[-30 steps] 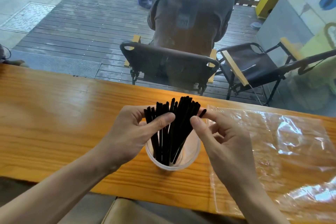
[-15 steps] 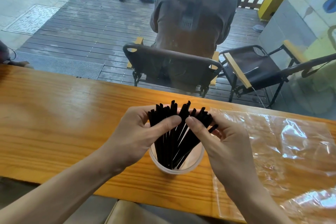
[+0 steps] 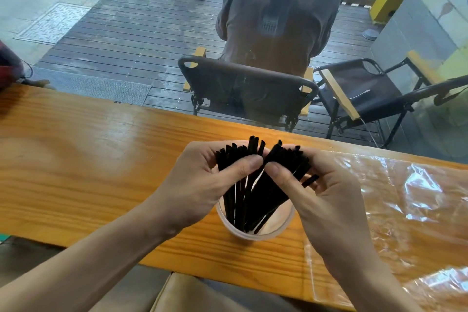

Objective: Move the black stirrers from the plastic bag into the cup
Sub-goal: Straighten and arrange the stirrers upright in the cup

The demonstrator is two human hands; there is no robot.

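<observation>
Stirrers [image 3: 255,192], cup [image 3: 283,228]: unlabelled

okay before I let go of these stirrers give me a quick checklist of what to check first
1. Stirrers have their lower ends in the cup: ok.
2. Cup upright on the counter: ok.
3. Left hand and right hand both grip the stirrer tops: ok.
4. Bundle gathered: not ok, it fans into two groups.
5. Plastic bag emptied: cannot tell for certain, though no stirrers show in it.
</observation>
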